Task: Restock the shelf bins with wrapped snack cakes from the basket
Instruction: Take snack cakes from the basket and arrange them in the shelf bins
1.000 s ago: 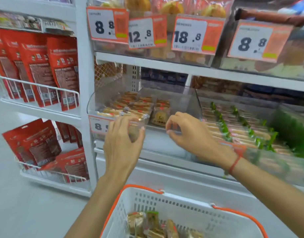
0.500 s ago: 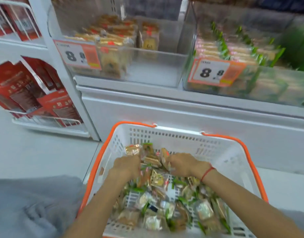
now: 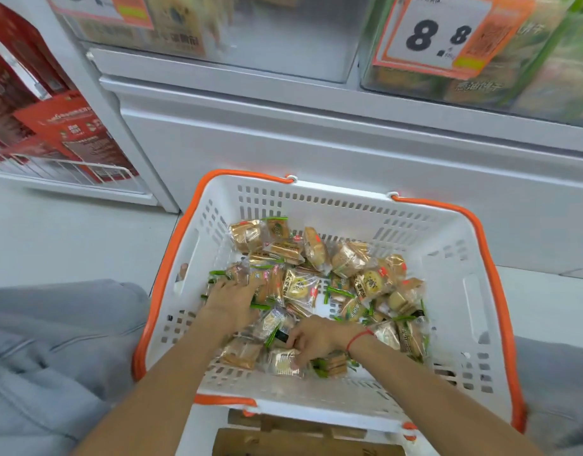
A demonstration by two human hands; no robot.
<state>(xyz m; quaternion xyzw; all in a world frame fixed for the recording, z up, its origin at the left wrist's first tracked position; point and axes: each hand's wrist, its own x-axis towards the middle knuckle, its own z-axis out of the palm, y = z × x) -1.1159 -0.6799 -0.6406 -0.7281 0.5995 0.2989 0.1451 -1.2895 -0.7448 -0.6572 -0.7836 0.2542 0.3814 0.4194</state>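
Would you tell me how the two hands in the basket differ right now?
The left hand lies farther in, fingers spread over the cakes; the right hand is nearer, fingers curled around a wrapped cake. Only the right wrist wears a red string. Both are inside the basket.

Shelf bins [image 3: 283, 34] cropped and blurred at top; left-hand fingertips buried among snack cakes [image 3: 296, 286].

At the upper right you see a white and orange price tag [image 3: 448, 31] that reads 8.8. At the left, red printed packets [image 3: 76, 133] stand behind a white wire rack rail [image 3: 69, 172]. Your grey trouser leg [image 3: 53, 357] is at the lower left. A brown cardboard piece [image 3: 283, 439] lies at the bottom.
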